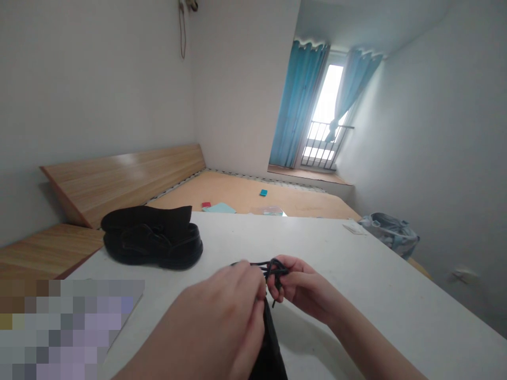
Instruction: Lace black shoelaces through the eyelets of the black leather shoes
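Thin strands of black shoelace stretch between my two hands, just above the white table. My left hand is closed on the lace, its back toward me hiding the fingertips. Loops of the same lace are bunched in the pinched fingers of my right hand, and a loose end dangles below. Under and beside my left hand is a black piece, mostly hidden, that looks like part of a shoe. A black shoe stands farther off to the left, with a dark flap-like piece on top.
The white table spans the front. Beyond it lies a bed with small red and blue items and a wooden headboard. A white packet is at the table's far right edge, near a fabric bag.
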`<state>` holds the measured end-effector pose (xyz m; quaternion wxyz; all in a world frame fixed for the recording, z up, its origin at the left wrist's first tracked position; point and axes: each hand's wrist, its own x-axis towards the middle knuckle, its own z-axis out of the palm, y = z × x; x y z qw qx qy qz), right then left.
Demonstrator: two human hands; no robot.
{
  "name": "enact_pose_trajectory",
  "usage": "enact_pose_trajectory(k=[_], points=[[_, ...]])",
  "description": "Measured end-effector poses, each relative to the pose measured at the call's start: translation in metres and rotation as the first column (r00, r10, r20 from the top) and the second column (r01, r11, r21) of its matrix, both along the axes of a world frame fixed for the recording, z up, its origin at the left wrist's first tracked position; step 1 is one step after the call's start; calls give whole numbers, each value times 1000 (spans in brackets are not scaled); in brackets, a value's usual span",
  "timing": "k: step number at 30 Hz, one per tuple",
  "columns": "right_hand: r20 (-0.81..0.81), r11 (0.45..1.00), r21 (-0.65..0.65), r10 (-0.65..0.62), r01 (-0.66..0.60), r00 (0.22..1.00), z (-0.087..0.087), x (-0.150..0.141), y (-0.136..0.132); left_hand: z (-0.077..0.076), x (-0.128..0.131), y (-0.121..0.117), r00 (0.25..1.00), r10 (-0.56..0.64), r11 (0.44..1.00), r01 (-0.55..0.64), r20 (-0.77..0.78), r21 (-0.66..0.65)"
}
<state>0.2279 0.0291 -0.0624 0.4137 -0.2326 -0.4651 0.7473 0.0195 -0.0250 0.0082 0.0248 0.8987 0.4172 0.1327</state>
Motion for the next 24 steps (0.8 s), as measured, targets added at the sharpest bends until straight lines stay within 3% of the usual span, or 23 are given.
enact_pose_trajectory(k=[2, 3, 6, 9, 13, 15, 18, 20, 22, 24], points=[[-30, 1000, 0, 28, -28, 999, 3, -3, -6, 3, 1, 7, 995, 82, 990, -89, 64, 107], [-39, 999, 5, 50, -50, 998, 4, -5, -9, 2, 1, 10, 993, 91, 990, -98, 70, 100], [-38, 995, 21, 99, -98, 994, 7, -7, -15, 1, 0, 16, 996, 86, 990, -84, 18, -111], [-14, 1000, -1, -8, 8, 1000, 6, -6, -12, 7, -3, 19, 990, 117, 978, -101, 78, -185], [-21, 984, -64, -166, 165, 986, 2, 0, 0, 17, -8, 21, 893, 205, 975, -151, 400, -164], [-25, 975, -91, -208, 205, 978, -1, 4, 5, 19, -9, 24, 742, 242, 961, -94, 626, -260], [-9, 956, -149, -256, 252, 967, -6, 7, 11, 19, -10, 30, 377, 364, 894, 116, 852, -433], [13, 944, -188, -273, 270, 962, -9, 9, 15, 22, -9, 33, 83, 471, 842, 256, 878, -476], [38, 932, -224, -283, 284, 958, -12, 12, 19, 26, -10, 35, -173, 526, 828, 327, 832, -456], [61, 922, -256, -286, 292, 956, -14, 15, 23, 31, -13, 36, -339, 528, 842, 332, 779, -426]])
